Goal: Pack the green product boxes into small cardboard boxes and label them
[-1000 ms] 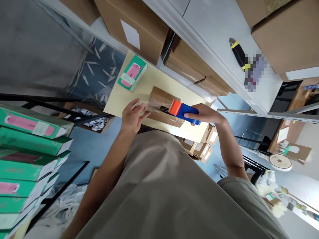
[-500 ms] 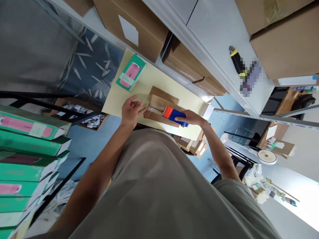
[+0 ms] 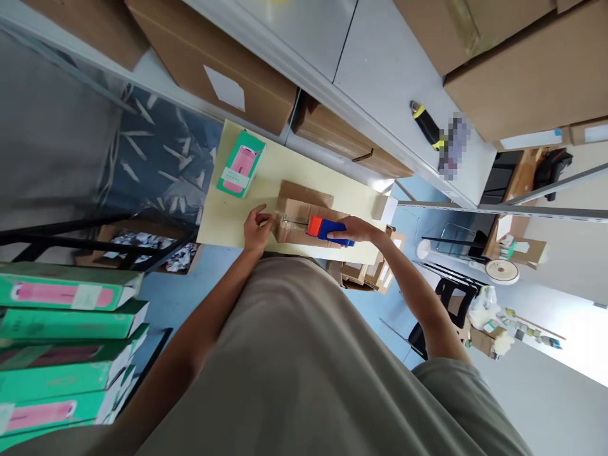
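Moved: the blue tape dispenser with its orange head, which had been brought down onto the brown box and nearer the left hand than a second ago. Contents, left to right:

Far left: a stack of green cartons, smooth printed card with pink panels and white ends, standing near a black metal frame.

Beyond: crinkled bluish plastic scattered with white strips; below it an open carton held crumpled grey-and-white scraps. The floor was pale blue.

Centre: a cream, flat worktop, set askew, carried a green carton at its left end and the brown box, oblong corrugated cardboard, at mid-length. The left hand, fingers curled together, met the box's left end, where glossy tape showed; whether it pinched the tape could not be told. The right hand was closed around the dispenser's hard body, over the box.

Above: a smooth grey-white shelf bore a black-and-yellow tool and large brown cartons.

Right: brown cartons beneath the worktop's end, a round-topped object, a black chair and pale walls.
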`<state>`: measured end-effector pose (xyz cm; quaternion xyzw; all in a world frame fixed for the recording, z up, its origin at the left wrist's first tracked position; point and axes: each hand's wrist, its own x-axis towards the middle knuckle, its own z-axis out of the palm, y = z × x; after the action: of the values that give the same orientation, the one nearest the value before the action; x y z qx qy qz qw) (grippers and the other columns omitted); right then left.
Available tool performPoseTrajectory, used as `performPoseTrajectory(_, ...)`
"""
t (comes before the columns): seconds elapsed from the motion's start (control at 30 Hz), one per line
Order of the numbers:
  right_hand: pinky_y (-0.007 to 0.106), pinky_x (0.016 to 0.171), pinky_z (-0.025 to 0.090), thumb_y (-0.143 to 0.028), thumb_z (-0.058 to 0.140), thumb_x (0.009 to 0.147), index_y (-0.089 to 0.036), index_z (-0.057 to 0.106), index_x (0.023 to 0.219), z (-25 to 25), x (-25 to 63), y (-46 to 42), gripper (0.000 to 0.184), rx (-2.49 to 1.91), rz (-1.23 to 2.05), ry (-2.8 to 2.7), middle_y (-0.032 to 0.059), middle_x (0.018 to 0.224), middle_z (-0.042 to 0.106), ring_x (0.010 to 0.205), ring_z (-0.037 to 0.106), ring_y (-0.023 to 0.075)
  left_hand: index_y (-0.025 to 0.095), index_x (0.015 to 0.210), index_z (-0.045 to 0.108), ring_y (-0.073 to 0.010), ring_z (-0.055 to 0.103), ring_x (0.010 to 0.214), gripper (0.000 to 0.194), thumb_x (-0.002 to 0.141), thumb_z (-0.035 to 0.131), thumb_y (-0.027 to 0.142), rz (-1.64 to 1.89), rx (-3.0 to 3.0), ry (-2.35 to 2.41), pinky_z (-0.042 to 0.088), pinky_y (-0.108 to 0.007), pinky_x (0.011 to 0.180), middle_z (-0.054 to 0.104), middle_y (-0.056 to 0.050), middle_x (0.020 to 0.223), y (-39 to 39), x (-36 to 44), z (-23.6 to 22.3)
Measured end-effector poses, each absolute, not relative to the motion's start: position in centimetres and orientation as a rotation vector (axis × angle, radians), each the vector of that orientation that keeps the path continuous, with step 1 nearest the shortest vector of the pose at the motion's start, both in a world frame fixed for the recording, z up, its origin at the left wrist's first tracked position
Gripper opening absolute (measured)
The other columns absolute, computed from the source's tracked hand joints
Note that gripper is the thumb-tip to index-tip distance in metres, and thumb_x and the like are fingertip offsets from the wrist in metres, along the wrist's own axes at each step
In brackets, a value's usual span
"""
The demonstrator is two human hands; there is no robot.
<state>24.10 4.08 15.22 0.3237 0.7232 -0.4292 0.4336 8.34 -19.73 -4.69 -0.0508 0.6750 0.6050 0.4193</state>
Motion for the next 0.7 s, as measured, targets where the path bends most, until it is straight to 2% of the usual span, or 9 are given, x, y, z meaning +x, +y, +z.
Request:
performPoseTrajectory(0.07,0.028,0.064,0.05,-0.084,0.079,0.09,-0.019,0.067,0.079,15.1,23.9,4.0,0.067,0.804,-1.055,1.794,0.0036,0.073,0.076,0.063,0.068,0.015,0.018,0.123,0.067,-0.0208,0.073,0.095,0.053,0.076,0.086,0.033,1.458,-0.112,1.683,0.057,-0.032,0.091,0.074,-0.003,0.092,-19.7,8.5,-4.9)
performPoseTrajectory(0.17,0.029,0.064,0.048,-0.083,0.08,0.09,-0.019,0.066,0.077,15.0,23.9,4.1,0.066,0.802,-1.023,1.812,0.004,0.074,0.076,0.064,0.067,0.0153,0.019,0.119,0.067,-0.0231,0.071,0.102,0.054,0.076,0.092,0.041,1.396,-0.054,1.792,0.057,-0.03,0.082,0.073,-0.01,0.111,-20.1,8.4,-4.4)
performPoseTrajectory(0.23,0.03,0.064,0.047,-0.081,0.08,0.091,-0.02,0.065,0.078,14.8,24.1,4.2,0.064,0.805,-1.013,1.837,0.0035,0.074,0.074,0.065,0.066,0.0159,0.02,0.113,0.069,-0.0227,0.07,0.102,0.049,0.078,0.092,0.045,1.372,0.029,1.896,0.056,-0.03,0.08,0.072,-0.012,0.118,-20.4,8.2,-3.5)
performPoseTrajectory(0.33,0.032,0.065,0.048,-0.076,0.08,0.093,-0.021,0.066,0.078,14.3,24.7,4.5,0.059,0.762,-1.038,1.87,0.0035,0.073,0.072,0.065,0.064,0.0177,0.02,0.106,0.072,-0.0204,0.069,0.09,0.036,0.086,0.085,0.047,1.347,0.209,1.934,0.054,-0.031,0.081,0.075,-0.007,0.104,-20.4,8.2,-1.8)
performPoseTrajectory(0.43,0.034,0.067,0.048,-0.07,0.079,0.096,-0.02,0.069,0.08,13.4,25.3,4.8,0.054,0.715,-1.069,1.912,0.0047,0.074,0.072,0.068,0.064,0.02,0.021,0.103,0.075,-0.0188,0.067,0.08,0.034,0.084,0.087,0.046,1.307,0.318,1.969,0.053,-0.031,0.082,0.075,-0.002,0.091,-19.8,8.7,-0.3)
performPoseTrajectory(0.57,0.033,0.071,0.049,-0.063,0.085,0.095,-0.019,0.075,0.094,12.5,25.8,5.3,0.045,0.636,-1.238,1.959,0.0044,0.079,0.076,0.075,0.068,0.0213,0.02,0.101,0.077,-0.0184,0.067,0.079,0.032,0.084,0.087,0.045,1.265,0.273,2.107,0.052,-0.031,0.081,0.076,-0.002,0.09,-19.1,9.6,0.2)
performPoseTrajectory(0.7,0.032,0.068,0.051,-0.068,0.088,0.09,-0.02,0.079,0.105,13.4,27.5,6.8,0.052,0.594,-1.33,1.923,0.0023,0.075,0.077,0.071,0.07,0.0199,0.018,0.099,0.077,-0.0177,0.066,0.077,0.03,0.084,0.086,0.043,1.231,0.18,2.21,0.051,-0.029,0.076,0.076,-0.003,0.091,-18.6,10.2,0.1)
